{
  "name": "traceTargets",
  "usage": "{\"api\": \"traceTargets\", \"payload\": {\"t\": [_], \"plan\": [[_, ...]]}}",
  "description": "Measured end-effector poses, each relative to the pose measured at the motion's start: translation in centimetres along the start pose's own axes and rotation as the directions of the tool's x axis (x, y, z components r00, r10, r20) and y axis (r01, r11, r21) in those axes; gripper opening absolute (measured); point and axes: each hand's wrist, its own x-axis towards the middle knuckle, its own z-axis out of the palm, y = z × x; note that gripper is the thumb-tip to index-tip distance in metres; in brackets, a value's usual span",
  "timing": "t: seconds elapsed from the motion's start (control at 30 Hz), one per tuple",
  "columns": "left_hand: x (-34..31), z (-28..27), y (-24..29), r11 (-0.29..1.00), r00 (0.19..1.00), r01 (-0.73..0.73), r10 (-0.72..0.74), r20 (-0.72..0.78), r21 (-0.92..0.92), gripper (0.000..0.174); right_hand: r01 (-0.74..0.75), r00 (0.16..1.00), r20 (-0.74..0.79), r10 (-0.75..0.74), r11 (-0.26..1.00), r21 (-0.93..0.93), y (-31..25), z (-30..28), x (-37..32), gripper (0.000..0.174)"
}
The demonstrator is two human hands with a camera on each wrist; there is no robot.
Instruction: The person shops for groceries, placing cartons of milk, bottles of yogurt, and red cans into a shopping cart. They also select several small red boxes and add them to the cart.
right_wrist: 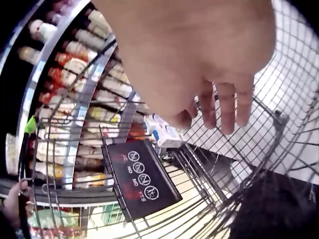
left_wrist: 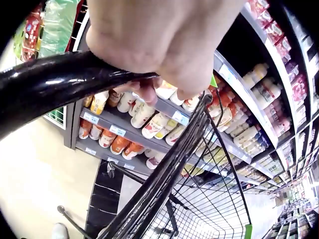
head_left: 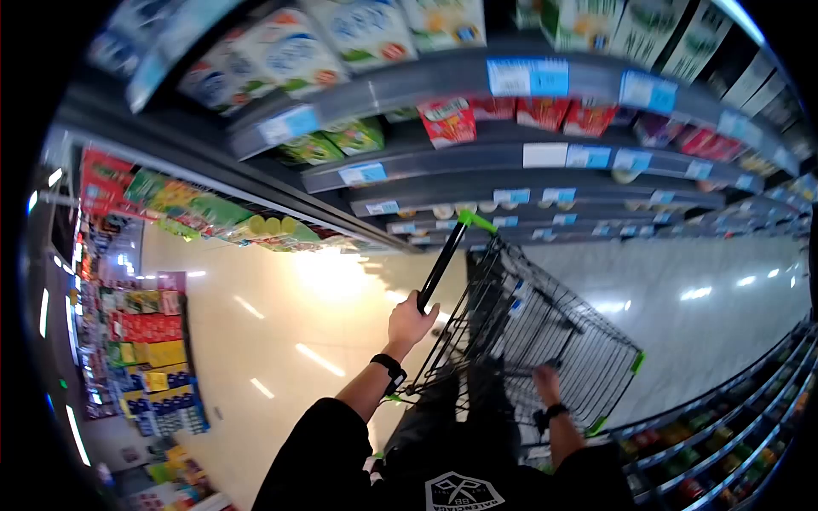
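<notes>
A black cart handle [head_left: 443, 266] with green end fittings runs along one end of a black wire shopping cart [head_left: 588, 349]. My left hand [head_left: 411, 324] grips the handle, and in the left wrist view the hand [left_wrist: 159, 45] is curled over the bar. Over the wire basket hangs my right hand [head_left: 547, 387]; in the right wrist view this hand [right_wrist: 209, 64] has loosely bent fingers with nothing visible held. Beyond its thumb shows a white and blue pack [right_wrist: 164, 133], beside a black sign panel [right_wrist: 142, 179] with white symbols.
Shelves with blue and white price tags [head_left: 528, 77] hold cartons and boxes ahead. Bottles [left_wrist: 157, 124] fill lower shelves. More shelving [head_left: 724, 456] stands at the right, and a stacked goods display [head_left: 153, 341] at the left. Pale floor [head_left: 281, 341] lies left of the cart.
</notes>
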Motion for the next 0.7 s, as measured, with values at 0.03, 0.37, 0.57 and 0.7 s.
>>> {"api": "traceTargets", "payload": {"t": [0.03,0.37,0.57,0.7], "plan": [[0.1,0.2,-0.3,1.0,1.0,-0.014,0.014,-0.001,-0.018,0.045,0.223,0.966,-0.131,-0.225,0.974,-0.03,6.8,1.4,0.8,0.018],[1.7,-0.6,-2.0,0.862,0.789,-0.488,0.37,-0.49,-0.134,0.063,-0.191,0.954,-0.132,0.27,0.883,0.428,0.2,-5.3,-16.6,0.036],[2.7,-18.8,7.4,0.679,0.372,-0.733,0.461,-0.806,0.05,0.052,-0.185,0.93,-0.198,0.309,0.862,0.473,-0.3,-3.6,-21.4,0.039],[1.0,-27.5,11.6,0.586,0.209,-0.781,0.572,-0.793,0.216,0.051,-0.129,0.916,-0.259,0.306,0.837,0.532,-0.1,-3.3,-22.0,0.04]]}}
